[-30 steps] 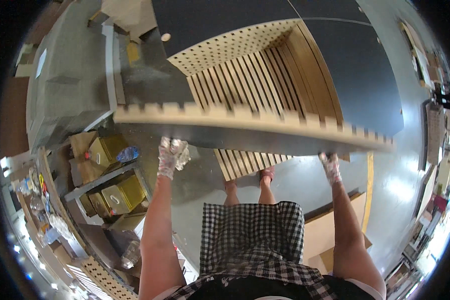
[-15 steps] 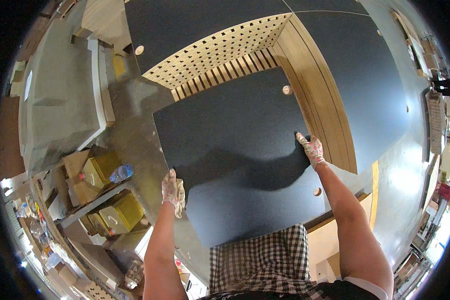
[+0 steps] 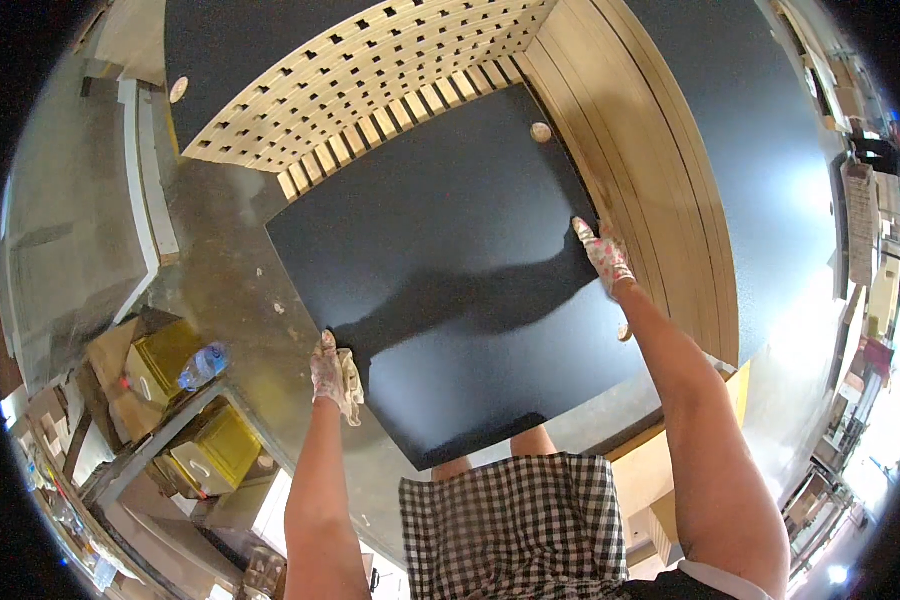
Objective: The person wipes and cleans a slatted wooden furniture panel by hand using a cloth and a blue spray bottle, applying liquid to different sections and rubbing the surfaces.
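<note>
- White gloves [image 3: 608, 262] with pink marks cover both hands; the left hand [image 3: 327, 372] is closed on the left edge of a black rectangular panel [image 3: 440, 240], thumb on top (its fingers mostly hidden).
- Right hand [image 3: 600, 250] grips the opposite edge, thumb on the dark face.
- Crumpled off-white fabric [image 3: 350, 388] hangs beside the left hand.
- Spanning between the hands, the panel has its near edge by a checked apron [image 3: 510, 520].
- Slotted pale boards [image 3: 370, 85] stand beyond it, stacked brown boards [image 3: 640, 160] along its right.
- Yellow containers [image 3: 225, 455] sit lower left, well apart.
</note>
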